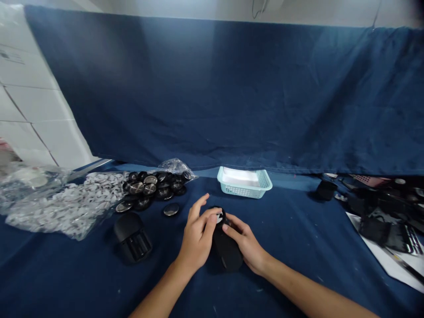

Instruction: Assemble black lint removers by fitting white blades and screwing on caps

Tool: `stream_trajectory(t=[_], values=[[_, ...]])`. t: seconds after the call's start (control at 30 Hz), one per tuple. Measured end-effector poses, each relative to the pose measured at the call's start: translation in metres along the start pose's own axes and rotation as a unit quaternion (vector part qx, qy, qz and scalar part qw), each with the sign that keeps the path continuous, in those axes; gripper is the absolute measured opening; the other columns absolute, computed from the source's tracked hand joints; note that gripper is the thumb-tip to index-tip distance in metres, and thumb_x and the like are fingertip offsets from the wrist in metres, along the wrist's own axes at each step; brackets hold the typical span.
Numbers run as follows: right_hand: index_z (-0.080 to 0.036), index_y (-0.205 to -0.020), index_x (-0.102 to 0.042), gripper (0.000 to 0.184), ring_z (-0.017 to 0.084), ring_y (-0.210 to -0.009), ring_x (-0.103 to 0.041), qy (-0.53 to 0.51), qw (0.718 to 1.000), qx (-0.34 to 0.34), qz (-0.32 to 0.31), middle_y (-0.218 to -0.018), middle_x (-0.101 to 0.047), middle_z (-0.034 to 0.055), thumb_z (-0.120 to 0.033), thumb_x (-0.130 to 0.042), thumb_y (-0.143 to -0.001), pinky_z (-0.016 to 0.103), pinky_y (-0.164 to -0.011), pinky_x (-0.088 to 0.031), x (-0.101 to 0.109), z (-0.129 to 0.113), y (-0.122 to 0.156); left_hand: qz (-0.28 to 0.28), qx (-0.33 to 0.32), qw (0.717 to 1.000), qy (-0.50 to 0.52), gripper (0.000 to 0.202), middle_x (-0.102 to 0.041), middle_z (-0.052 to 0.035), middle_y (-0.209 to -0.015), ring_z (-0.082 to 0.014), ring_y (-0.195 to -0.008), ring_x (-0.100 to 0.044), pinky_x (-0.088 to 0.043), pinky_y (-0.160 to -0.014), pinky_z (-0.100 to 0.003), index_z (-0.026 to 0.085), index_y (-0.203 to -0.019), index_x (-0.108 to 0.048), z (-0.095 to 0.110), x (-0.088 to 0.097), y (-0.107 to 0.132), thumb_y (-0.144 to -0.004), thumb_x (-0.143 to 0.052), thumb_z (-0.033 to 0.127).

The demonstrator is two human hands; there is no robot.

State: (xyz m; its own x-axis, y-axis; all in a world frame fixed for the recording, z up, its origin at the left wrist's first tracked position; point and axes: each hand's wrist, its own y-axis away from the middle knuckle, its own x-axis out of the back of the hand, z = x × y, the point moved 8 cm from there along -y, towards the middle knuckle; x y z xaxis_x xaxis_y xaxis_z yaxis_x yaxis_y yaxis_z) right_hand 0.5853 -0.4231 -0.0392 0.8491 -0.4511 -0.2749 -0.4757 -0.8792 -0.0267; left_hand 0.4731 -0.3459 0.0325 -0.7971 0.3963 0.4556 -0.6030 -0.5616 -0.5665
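Note:
My left hand and my right hand meet over a black oval plastic piece on the blue cloth. A small black ring with a silvery centre stands at its upper end, partly covered by my left fingers. My left fingers pinch the ring, while my right fingertips press against the oval piece near it. To the left lies a similar black piece with ribbed slots. A single round black-and-silver button rests near a heap of similar buttons.
A clear plastic bag of small white-grey pieces lies at the left. A pale blue plastic basket holding white material stands ahead. Black pieces on white paper and a black cup sit at the right, before a hanging blue cloth.

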Motion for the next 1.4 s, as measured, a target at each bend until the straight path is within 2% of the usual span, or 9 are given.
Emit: stream_trajectory(t=[0.13,0.43,0.6,0.87,1.03,1.17,1.23,1.3,1.4], values=[[-0.027,-0.118,-0.067,0.044,0.023,-0.101,-0.060,-0.006,1.000,0.004,0.005,-0.105,-0.069,0.0022,-0.046,-0.072,-0.079,0.036,-0.092,-0.043,0.001,0.001,-0.001,-0.005,-0.021,1.000,0.017,0.033,-0.043,-0.0046,-0.143,-0.0237,-0.129,-0.043,-0.036,-0.109,-0.044,0.026,-0.107,-0.069,0.006,-0.002,0.002,-0.100,-0.037,0.031],[-0.027,-0.117,-0.067,0.045,0.022,-0.092,-0.061,-0.033,0.999,-0.013,0.013,-0.096,-0.070,0.0011,-0.047,-0.072,-0.078,0.032,-0.081,-0.045,0.000,0.003,-0.001,0.071,-0.012,0.997,-0.009,0.036,-0.052,-0.0058,-0.131,-0.0231,-0.122,-0.049,-0.038,-0.105,-0.042,0.023,-0.092,-0.071,0.000,0.013,0.000,-0.099,-0.036,0.031],[-0.028,-0.117,-0.067,0.044,0.019,-0.085,-0.060,-0.011,1.000,-0.008,0.016,-0.091,-0.069,-0.0002,-0.045,-0.073,-0.077,0.030,-0.078,-0.045,0.000,0.002,0.000,0.055,0.011,0.998,-0.004,0.033,-0.049,-0.0071,-0.134,-0.0234,-0.125,-0.046,-0.036,-0.107,-0.042,0.023,-0.101,-0.068,-0.005,0.009,-0.002,-0.099,-0.036,0.033],[-0.028,-0.119,-0.066,0.045,0.023,-0.099,-0.060,-0.017,1.000,0.001,0.000,-0.106,-0.070,0.0019,-0.045,-0.072,-0.078,0.035,-0.089,-0.044,-0.001,0.001,-0.001,0.017,0.020,0.996,0.083,0.032,-0.051,-0.0082,-0.132,-0.0229,-0.128,-0.046,-0.037,-0.108,-0.041,0.022,-0.104,-0.067,-0.002,0.003,-0.006,-0.099,-0.038,0.035],[-0.025,-0.116,-0.068,0.046,0.023,-0.096,-0.063,-0.057,0.998,-0.008,0.023,-0.105,-0.071,0.0028,-0.044,-0.075,-0.075,0.035,-0.086,-0.047,0.001,0.001,0.001,0.016,0.019,0.994,0.106,0.033,-0.040,-0.0067,-0.146,-0.0237,-0.133,-0.041,-0.037,-0.109,-0.042,0.027,-0.125,-0.056,0.002,0.003,-0.006,-0.098,-0.042,0.037],[-0.024,-0.114,-0.068,0.047,0.024,-0.094,-0.065,-0.090,0.994,-0.005,0.061,-0.104,-0.072,0.0040,-0.046,-0.075,-0.073,0.036,-0.083,-0.050,0.007,0.000,-0.003,0.022,0.115,0.980,0.160,0.050,-0.037,-0.0112,-0.148,-0.0260,-0.127,-0.048,-0.050,-0.095,-0.039,0.027,-0.137,-0.040,-0.023,-0.014,0.000,-0.091,-0.054,0.042],[-0.024,-0.115,-0.067,0.048,0.025,-0.099,-0.065,-0.096,0.992,0.009,0.083,-0.108,-0.072,0.0044,-0.048,-0.074,-0.074,0.037,-0.086,-0.050,0.010,-0.002,-0.003,0.012,0.173,0.963,0.205,0.057,-0.039,-0.0133,-0.147,-0.0266,-0.125,-0.052,-0.052,-0.093,-0.039,0.025,-0.137,-0.038,-0.035,-0.027,0.004,-0.087,-0.060,0.040],[-0.026,-0.118,-0.066,0.049,0.025,-0.109,-0.061,-0.099,0.989,0.029,0.106,-0.116,-0.069,0.0035,-0.048,-0.073,-0.075,0.038,-0.094,-0.047,0.011,-0.006,0.004,-0.010,0.203,0.944,0.259,0.061,-0.045,-0.0141,-0.144,-0.0266,-0.122,-0.055,-0.052,-0.095,-0.040,0.024,-0.136,-0.039,-0.037,-0.040,0.008,-0.084,-0.065,0.038],[-0.031,-0.127,-0.060,0.051,0.024,-0.127,-0.049,-0.063,0.992,0.051,0.100,-0.134,-0.059,0.0013,-0.051,-0.066,-0.081,0.039,-0.107,-0.037,0.005,-0.015,0.024,-0.062,0.224,0.922,0.310,0.057,-0.059,-0.0123,-0.130,-0.0260,-0.116,-0.060,-0.051,-0.096,-0.039,0.021,-0.132,-0.045,-0.024,-0.053,0.014,-0.082,-0.068,0.038]])
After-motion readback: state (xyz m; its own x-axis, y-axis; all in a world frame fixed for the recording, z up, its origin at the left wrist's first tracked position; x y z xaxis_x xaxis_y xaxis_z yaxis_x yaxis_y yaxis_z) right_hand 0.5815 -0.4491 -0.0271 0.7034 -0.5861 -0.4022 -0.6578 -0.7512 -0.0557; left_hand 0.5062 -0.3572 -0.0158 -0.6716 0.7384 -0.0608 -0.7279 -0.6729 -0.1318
